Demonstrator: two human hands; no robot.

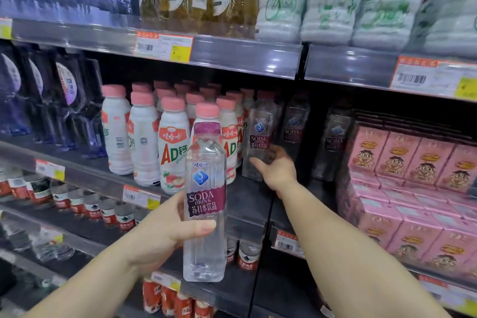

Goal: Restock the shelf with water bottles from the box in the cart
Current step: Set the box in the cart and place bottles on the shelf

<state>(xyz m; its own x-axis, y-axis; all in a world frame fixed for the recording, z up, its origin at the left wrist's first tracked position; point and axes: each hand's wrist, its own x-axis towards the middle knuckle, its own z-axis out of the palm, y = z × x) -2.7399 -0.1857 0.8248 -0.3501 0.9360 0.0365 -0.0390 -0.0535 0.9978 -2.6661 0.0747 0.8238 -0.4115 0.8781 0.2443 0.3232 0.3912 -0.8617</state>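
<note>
My left hand (165,230) grips a clear soda water bottle (205,204) with a purple cap and purple label, held upright in front of the shelf. My right hand (277,171) reaches onto the middle shelf (247,204) and holds the lower part of a second soda water bottle (259,137) standing there. Two more of the same bottles (294,126) (333,142) stand deeper on the shelf to the right. The cart and box are out of view.
White AD milk bottles with pink caps (144,137) crowd the shelf left of the soda bottles. Pink drink cartons (413,162) are stacked to the right. Small red-labelled bottles (77,201) fill the lower shelf. An upper shelf edge with price tags (165,45) hangs overhead.
</note>
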